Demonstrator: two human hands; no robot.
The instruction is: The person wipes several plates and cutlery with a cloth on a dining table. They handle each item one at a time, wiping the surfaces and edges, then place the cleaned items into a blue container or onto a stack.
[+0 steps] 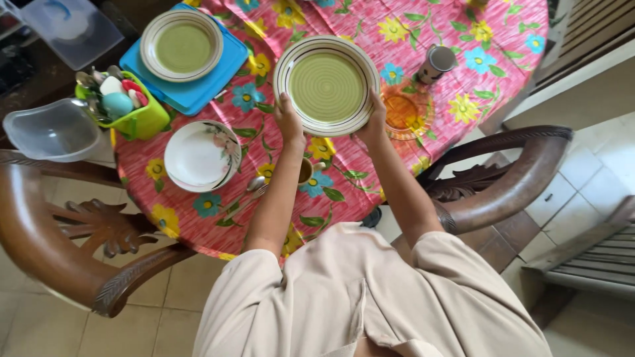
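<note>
Head view: both hands grip a green striped plate (327, 86) over the floral tabletop (463, 59), the left hand (290, 120) closed on its rim at seven o'clock and the right hand (372, 124) at five o'clock. A white bowl (200, 155) sits at eight o'clock from the plate, and what looks like a mug (307, 170) lies partly hidden between the forearms.

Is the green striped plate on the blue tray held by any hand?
No, the green striped plate on the blue tray lies untouched; both hands grip another plate.
</note>
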